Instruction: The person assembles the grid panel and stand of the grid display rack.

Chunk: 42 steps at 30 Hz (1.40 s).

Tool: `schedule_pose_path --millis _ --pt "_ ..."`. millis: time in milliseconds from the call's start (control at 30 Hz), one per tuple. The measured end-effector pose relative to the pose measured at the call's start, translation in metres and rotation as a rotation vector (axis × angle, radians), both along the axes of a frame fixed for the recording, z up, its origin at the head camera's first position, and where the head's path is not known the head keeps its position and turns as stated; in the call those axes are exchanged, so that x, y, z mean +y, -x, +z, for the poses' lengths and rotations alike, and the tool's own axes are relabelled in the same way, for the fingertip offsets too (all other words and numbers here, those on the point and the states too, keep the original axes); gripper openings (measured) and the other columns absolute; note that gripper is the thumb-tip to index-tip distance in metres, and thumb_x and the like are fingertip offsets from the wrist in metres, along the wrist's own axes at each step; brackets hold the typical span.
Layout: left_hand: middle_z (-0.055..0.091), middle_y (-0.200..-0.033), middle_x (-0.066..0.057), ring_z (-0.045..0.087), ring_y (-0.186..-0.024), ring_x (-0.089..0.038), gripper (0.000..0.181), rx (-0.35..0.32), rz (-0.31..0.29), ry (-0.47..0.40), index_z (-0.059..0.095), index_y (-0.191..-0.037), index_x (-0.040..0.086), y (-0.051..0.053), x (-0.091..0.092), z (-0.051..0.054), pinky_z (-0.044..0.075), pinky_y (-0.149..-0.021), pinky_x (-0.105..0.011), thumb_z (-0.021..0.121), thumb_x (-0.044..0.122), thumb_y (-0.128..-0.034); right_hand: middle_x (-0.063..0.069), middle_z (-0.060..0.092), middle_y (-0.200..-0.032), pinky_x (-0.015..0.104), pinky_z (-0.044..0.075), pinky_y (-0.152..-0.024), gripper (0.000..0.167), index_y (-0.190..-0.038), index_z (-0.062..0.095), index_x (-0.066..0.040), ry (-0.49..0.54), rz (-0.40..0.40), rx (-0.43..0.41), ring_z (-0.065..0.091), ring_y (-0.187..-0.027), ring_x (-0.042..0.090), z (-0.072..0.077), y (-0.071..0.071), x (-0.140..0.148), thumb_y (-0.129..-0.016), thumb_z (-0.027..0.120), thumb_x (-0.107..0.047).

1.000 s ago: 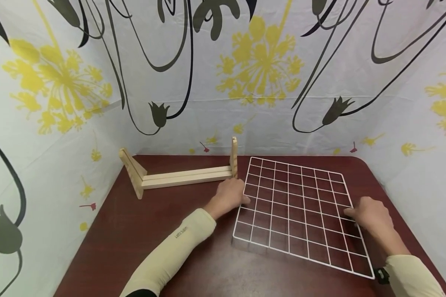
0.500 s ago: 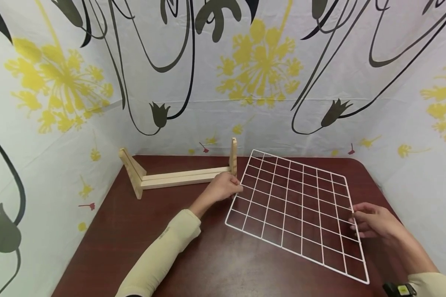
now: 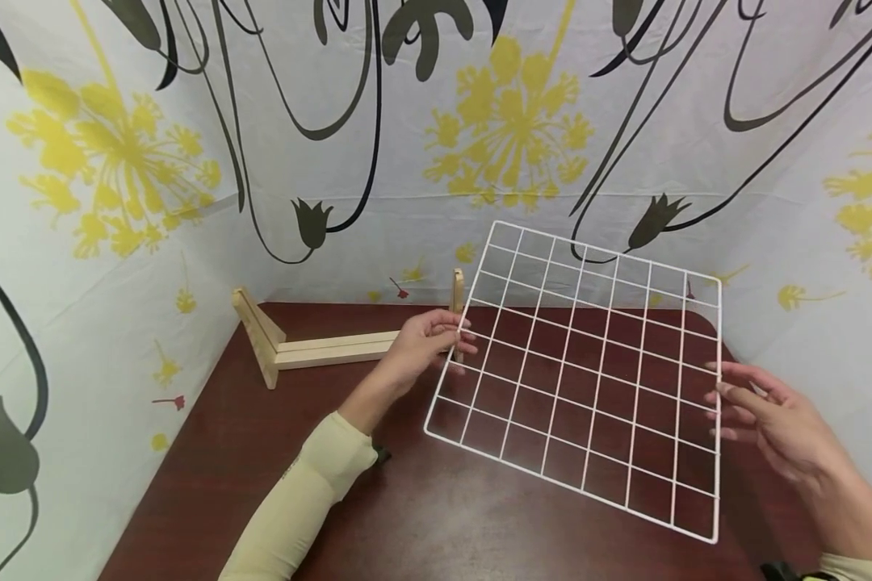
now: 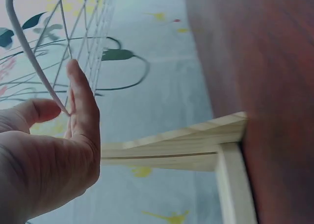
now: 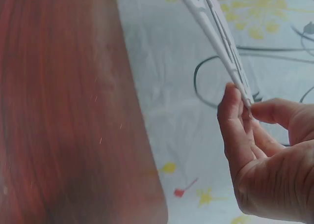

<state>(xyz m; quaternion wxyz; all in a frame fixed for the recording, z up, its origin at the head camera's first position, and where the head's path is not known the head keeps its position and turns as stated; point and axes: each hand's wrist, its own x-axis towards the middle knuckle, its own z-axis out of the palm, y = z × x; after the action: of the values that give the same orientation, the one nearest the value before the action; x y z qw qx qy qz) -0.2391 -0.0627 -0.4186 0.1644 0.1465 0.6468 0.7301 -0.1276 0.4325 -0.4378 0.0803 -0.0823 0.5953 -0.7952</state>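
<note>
A white wire grid [image 3: 572, 373] is held up off the table, tilted with its far edge raised. The left hand [image 3: 423, 345] pinches its left edge between thumb and fingers, also seen from close by as the left hand [image 4: 64, 150] on the wire grid [image 4: 37, 67]. At the opposite edge the right hand [image 3: 785, 420] pinches the wire; in the right wrist view the right hand [image 5: 270, 160] has thumb and fingers on the grid [image 5: 216, 37]. Behind the left hand is a wooden frame [image 3: 334, 349], partly hidden by that hand and the grid.
The dark red table [image 3: 262, 468] reaches back to a patterned cloth [image 3: 378, 161] that also stands at both sides. The wooden frame's left upright [image 3: 260, 339] rises near the table's back left corner.
The grid has risen off the table and its far edge has tilted upward. Both hands have lifted with it, and the right hand has turned so its fingers show behind the wire.
</note>
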Motion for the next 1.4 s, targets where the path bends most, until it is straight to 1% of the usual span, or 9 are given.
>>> schedule_pose_path --millis 100,200,300,400,633,833,1033,1233,1400 --pt "0.063 -0.139 -0.034 0.079 -0.098 -0.017 0.033 -0.029 -0.021 -0.068 0.054 -0.138 -0.011 0.0 -0.011 0.01 0.06 -0.089 -0.067 0.05 -0.002 -0.1069 0.01 0.079 -0.104 0.043 0.067 -0.075 0.049 -0.14 0.065 -0.013 0.082 0.018 0.024 0.081 -0.094 0.022 0.007 0.004 -0.01 -0.111 0.03 0.007" --pt "0.06 -0.145 -0.032 0.078 -0.103 -0.02 0.038 -0.042 -0.011 -0.098 0.049 -0.144 -0.014 0.001 -0.023 0.017 0.066 -0.084 -0.052 0.05 0.001 -0.109 0.009 0.076 -0.109 0.046 0.067 -0.078 0.05 -0.147 0.059 -0.012 0.152 0.047 0.04 0.079 -0.097 0.022 0.012 0.01 -0.023 -0.112 0.028 0.006" --pt "0.067 -0.141 -0.021 0.075 -0.103 -0.018 0.041 -0.055 0.027 -0.1 0.048 -0.148 -0.012 0.0 -0.035 0.022 0.065 -0.076 -0.034 0.05 0.003 -0.11 0.009 0.074 -0.111 0.048 0.067 -0.078 0.05 -0.151 0.055 -0.013 0.197 0.056 0.05 0.078 -0.097 0.022 0.017 0.017 -0.037 -0.113 0.028 0.004" --pt "0.07 -0.131 -0.007 0.065 -0.09 -0.01 0.04 -0.094 0.064 -0.129 0.048 -0.148 -0.009 -0.001 -0.046 0.026 0.057 -0.069 -0.025 0.049 0.005 -0.1108 0.007 0.074 -0.109 0.045 0.067 -0.077 0.049 -0.152 0.054 -0.014 0.205 0.038 0.064 0.078 -0.094 0.021 0.022 0.025 -0.053 -0.113 0.03 0.003" --pt "0.06 -0.111 0.006 0.031 -0.059 -0.001 0.027 -0.198 0.178 -0.254 0.066 -0.13 0.011 0.0 -0.064 0.029 0.026 -0.049 -0.014 0.048 0.025 -0.1139 0.006 0.074 -0.104 0.04 0.065 -0.076 0.048 -0.154 0.053 -0.013 0.299 0.03 0.06 0.076 -0.088 0.021 0.03 0.036 -0.097 -0.113 0.034 0.001" --pt "0.06 -0.098 0.007 0.026 -0.05 0.001 0.028 -0.221 0.314 -0.325 0.075 -0.112 0.015 0.003 -0.079 0.026 0.021 -0.042 -0.013 0.055 0.035 -0.1107 0.005 0.073 -0.104 0.036 0.064 -0.075 0.043 -0.151 0.056 -0.013 0.343 0.01 0.043 0.074 -0.086 0.019 0.031 0.045 -0.126 -0.113 0.039 -0.001" --pt "0.063 -0.087 0.007 0.028 -0.048 0.001 0.024 -0.157 0.362 -0.387 0.071 -0.106 0.009 0.0 -0.085 0.015 0.02 -0.042 -0.014 0.056 0.028 -0.1107 0.006 0.075 -0.102 0.035 0.064 -0.077 0.035 -0.135 0.065 -0.011 0.363 0.006 0.032 0.075 -0.085 0.021 0.028 0.051 -0.135 -0.113 0.039 -0.004" --pt "0.065 -0.083 0.006 0.03 -0.049 0.001 0.025 -0.025 0.378 -0.458 0.072 -0.102 0.007 -0.003 -0.085 0.003 0.02 -0.044 -0.016 0.059 0.026 -0.1094 0.004 0.077 -0.102 0.033 0.062 -0.08 0.033 -0.122 0.071 -0.012 0.409 -0.031 0.015 0.074 -0.09 0.018 0.024 0.058 -0.142 -0.113 0.04 -0.006" --pt "0.066 -0.079 0.007 0.03 -0.047 0.001 0.023 0.084 0.391 -0.492 0.073 -0.096 0.01 -0.001 -0.085 -0.005 0.015 -0.045 -0.019 0.063 0.027 -0.1077 0.008 0.079 -0.122 0.035 0.064 -0.094 0.034 -0.133 0.068 -0.007 0.403 -0.051 0.079 0.077 -0.113 0.019 0.017 0.064 -0.146 -0.113 0.041 -0.003"
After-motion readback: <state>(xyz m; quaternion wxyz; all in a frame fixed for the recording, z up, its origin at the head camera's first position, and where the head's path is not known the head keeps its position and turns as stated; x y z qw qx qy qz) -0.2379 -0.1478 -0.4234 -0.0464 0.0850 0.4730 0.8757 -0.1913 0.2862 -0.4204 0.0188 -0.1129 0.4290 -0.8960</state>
